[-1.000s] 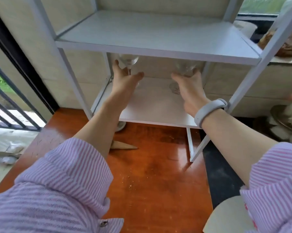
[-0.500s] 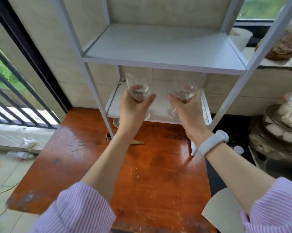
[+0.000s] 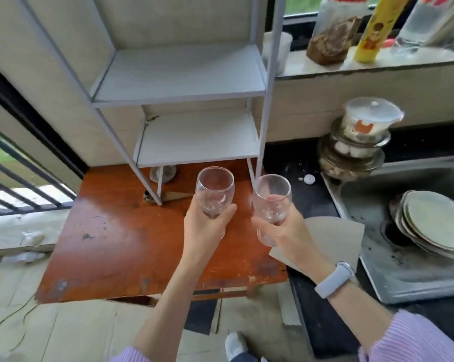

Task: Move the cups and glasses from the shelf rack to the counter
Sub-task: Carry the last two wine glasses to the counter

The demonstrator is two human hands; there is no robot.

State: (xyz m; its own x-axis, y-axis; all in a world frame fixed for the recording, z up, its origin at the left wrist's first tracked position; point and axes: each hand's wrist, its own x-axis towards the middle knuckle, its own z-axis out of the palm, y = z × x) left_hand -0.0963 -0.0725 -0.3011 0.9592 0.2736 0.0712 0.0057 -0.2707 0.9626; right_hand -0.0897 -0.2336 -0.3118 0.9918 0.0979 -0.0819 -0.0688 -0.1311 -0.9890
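My left hand [image 3: 205, 228] grips a clear wine glass [image 3: 215, 189] by the lower bowl, held upright above the wooden table [image 3: 116, 239]. Beside it my right hand [image 3: 286, 233] holds a second clear wine glass [image 3: 271, 197], tilted slightly, its foot showing below my fingers. Both glasses hang in the air in front of the white shelf rack [image 3: 194, 137], whose two visible shelves are bare. The dark counter [image 3: 299, 173] lies to the right of the rack.
A metal sink [image 3: 377, 257] at the right holds stacked plates [image 3: 435, 223]. Stacked lidded bowls [image 3: 356, 142] stand behind it. A cardboard piece [image 3: 333, 239] lies on the counter edge. Bottles and jars line the window ledge [image 3: 351, 66]. A small metal dish [image 3: 166, 173] sits under the rack.
Both hands drew the two wine glasses out from the lower shelf and back toward me, above the wooden table. The view pulled back, showing the sink and counter.
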